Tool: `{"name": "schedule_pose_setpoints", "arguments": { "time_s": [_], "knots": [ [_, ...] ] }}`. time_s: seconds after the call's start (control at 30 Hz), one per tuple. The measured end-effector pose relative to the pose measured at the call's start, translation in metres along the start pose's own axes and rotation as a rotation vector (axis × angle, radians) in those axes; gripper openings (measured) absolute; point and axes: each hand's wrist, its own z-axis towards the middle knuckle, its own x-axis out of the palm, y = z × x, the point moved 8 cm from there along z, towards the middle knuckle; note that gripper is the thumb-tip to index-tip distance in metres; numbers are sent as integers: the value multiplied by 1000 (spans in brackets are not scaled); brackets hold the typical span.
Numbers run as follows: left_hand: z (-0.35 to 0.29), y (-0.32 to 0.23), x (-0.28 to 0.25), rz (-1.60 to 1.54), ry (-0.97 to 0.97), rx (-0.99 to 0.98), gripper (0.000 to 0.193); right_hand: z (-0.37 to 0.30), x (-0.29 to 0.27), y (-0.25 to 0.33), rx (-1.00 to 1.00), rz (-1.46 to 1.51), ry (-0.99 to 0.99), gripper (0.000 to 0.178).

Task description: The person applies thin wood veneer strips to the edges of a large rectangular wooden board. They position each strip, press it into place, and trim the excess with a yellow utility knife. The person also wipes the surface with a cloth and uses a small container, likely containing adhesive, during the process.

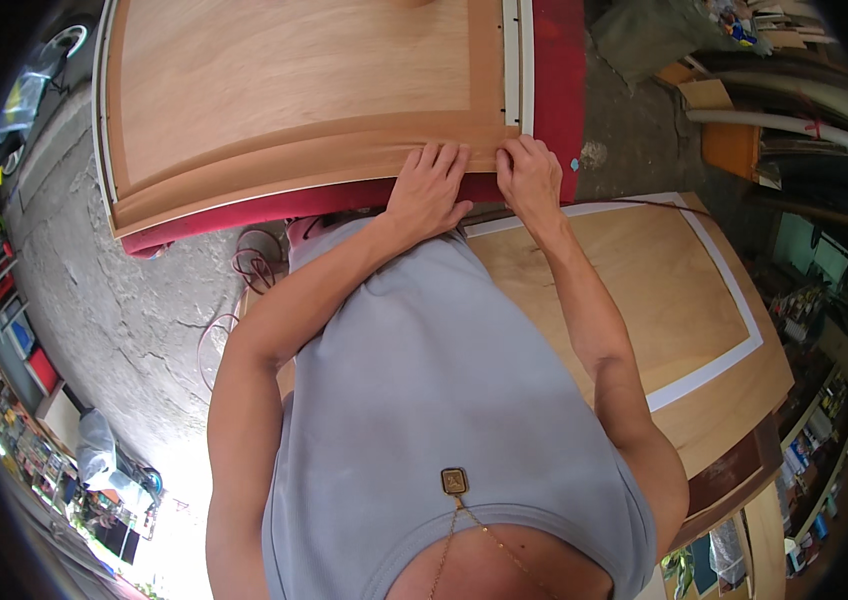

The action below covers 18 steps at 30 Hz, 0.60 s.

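Note:
A large framed wooden panel (pixel 304 75) lies at the top of the view, with a brown fabric-like covering (pixel 274 160) folded along its near edge. My left hand (pixel 429 192) rests on this edge near the right corner, fingers stretched over the covering and thumb apart. Beside it, my right hand (pixel 532 180) has its fingers curled over the corner, closed on the covering's edge. Shallow creases run along the covering to the left of my hands. A red cloth (pixel 556 80) shows beneath the panel along its right and near sides.
At my right lies a plywood panel (pixel 624 270) with a white border strip. A thin dark red hose (pixel 256 265) loops over the grey concrete floor (pixel 114 300) at left. Boards and wood pieces (pixel 784 100) are stacked at far right, and cluttered shelves (pixel 19 330) line the left.

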Motion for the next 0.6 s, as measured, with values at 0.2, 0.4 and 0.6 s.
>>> {"name": "schedule_pose_setpoints", "arguments": {
  "time_s": [0.2,0.4,0.6],
  "knots": [
    [-11,13,-6,12,-61,5,75,1,3,5,19,-16,19,6],
    [-35,35,-18,31,-73,-33,73,4,12,27,-28,23,-2,7],
    [-58,63,-35,46,-116,-79,71,10,28,57,-47,38,40,7]
  ]
}}
